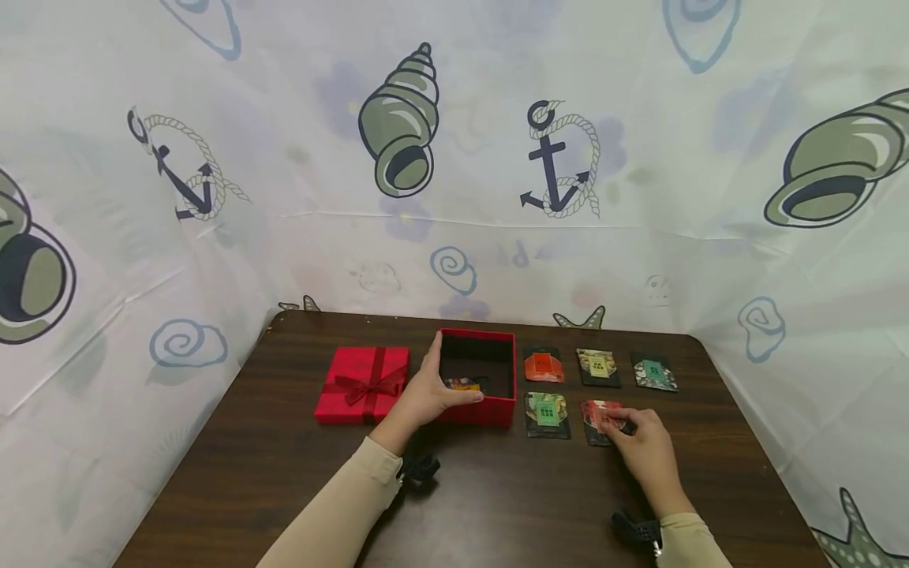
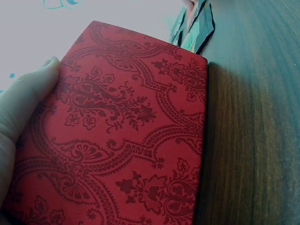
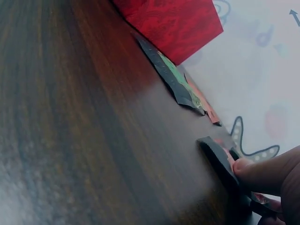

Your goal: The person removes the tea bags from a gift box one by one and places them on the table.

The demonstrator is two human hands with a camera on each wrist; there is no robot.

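In the head view my left hand [image 1: 426, 394] grips the near left corner of an open red gift box [image 1: 500, 412], its thumb along the front rim and its fingers along the left side. A small colourful packet [image 1: 463, 384] lies inside the dark interior. The left wrist view shows the box's patterned red wall [image 2: 117, 126] with the thumb at its edge. My right hand [image 1: 648, 450] pinches a red and black sachet [image 1: 593, 418] at the table's right side. In the right wrist view that sachet [image 3: 218, 159] sits at the fingertips, its near edge tilted.
Left of the box lies its red lid [image 1: 348, 363] with a ribbon bow. Right of it are an orange sachet [image 1: 543, 364], a yellow one [image 1: 599, 368], a dark green one [image 1: 654, 371] and a light green one [image 1: 547, 415]. Patterned cloth [image 1: 483, 158] hangs behind the brown table [image 1: 497, 489].
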